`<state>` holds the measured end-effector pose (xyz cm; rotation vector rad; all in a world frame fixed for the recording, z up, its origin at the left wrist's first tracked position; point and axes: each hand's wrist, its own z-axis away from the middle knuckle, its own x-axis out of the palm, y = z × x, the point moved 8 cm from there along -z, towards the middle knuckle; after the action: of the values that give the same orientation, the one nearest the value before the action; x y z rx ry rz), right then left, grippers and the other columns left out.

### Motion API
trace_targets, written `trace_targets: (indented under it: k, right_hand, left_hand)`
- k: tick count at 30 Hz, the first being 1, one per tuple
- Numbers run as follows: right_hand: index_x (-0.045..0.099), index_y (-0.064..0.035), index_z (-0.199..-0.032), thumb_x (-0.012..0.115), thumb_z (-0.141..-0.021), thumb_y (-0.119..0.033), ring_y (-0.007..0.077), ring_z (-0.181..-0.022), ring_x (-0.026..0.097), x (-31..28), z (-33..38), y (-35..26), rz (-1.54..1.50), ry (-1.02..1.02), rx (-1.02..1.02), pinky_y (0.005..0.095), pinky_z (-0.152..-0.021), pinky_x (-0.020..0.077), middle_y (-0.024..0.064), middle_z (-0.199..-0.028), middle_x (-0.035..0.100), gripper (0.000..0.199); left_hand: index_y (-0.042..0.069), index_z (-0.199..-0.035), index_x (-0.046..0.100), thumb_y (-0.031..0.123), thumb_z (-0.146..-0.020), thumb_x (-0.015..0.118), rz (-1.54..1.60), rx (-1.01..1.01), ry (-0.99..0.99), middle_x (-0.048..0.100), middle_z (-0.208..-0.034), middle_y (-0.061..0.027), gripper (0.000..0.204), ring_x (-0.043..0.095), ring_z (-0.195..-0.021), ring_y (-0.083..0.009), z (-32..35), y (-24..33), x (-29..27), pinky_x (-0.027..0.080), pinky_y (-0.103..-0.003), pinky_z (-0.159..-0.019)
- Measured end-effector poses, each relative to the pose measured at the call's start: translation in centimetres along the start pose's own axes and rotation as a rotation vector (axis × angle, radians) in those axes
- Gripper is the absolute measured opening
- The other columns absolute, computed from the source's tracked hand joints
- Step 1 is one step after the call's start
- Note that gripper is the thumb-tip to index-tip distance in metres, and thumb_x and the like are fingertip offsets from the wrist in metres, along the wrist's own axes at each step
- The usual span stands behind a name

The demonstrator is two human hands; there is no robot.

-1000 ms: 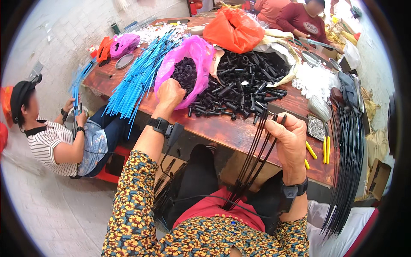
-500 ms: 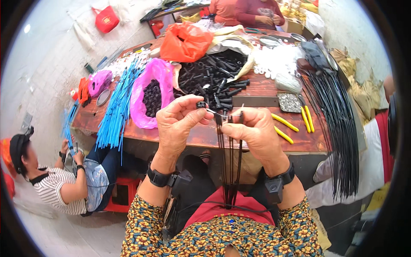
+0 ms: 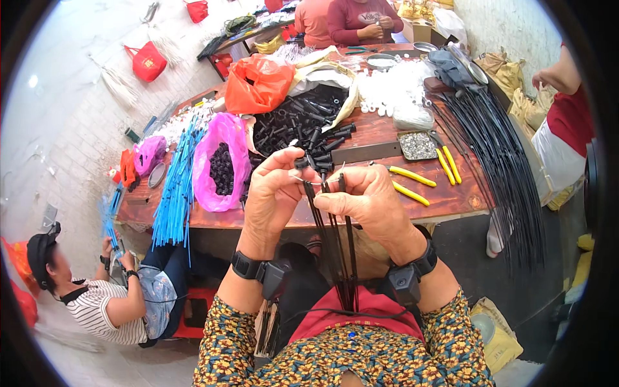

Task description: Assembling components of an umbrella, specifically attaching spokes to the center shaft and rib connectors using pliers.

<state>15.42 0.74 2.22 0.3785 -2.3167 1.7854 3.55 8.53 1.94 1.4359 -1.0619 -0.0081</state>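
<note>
In front of me both hands are raised above the near table edge, close together. My left hand point(image 3: 269, 197) pinches a small black plastic piece point(image 3: 300, 164) between thumb and fingertips. My right hand point(image 3: 371, 201) is closed with thumb against forefinger on a thin pale wire point(image 3: 316, 183) that spans between the hands. Several long thin black rods point(image 3: 336, 251) hang from the wire at their tops and reach down to my lap. How the rod tops join the wire is too small to tell.
A pink bag point(image 3: 206, 187) of black rings, an open sack of black tubes point(image 3: 277, 137), blue rods point(image 3: 173, 206), yellow-handled pliers point(image 3: 412, 175), a tin of small metal parts point(image 3: 418, 146) and black rods point(image 3: 496, 155) lie on the table point(image 3: 284, 220). People sit or stand around it.
The view has shifted a little. My left hand has come closer to the right one, bringing the small black piece to the rod tops. The hanging rods now lean more to the left.
</note>
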Motion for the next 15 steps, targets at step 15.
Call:
trace_targets:
  k: [15]
  right_hand:
    - [0.065,-0.0033,-0.076,0.076,-0.081,-0.011,-0.0008,-0.058,0.047,0.4,-0.3,0.5,-0.012,0.033,-0.010,0.0183,-0.048,0.0359,-0.0064,-0.065,0.057,0.014]
  left_hand:
    - [0.002,-0.104,0.059,0.016,-0.089,0.057,0.083,-0.070,-0.076,0.054,-0.083,-0.0097,0.020,0.052,-0.079,-0.0247,-1.1,0.8,1.2,0.047,-0.043,-0.078]
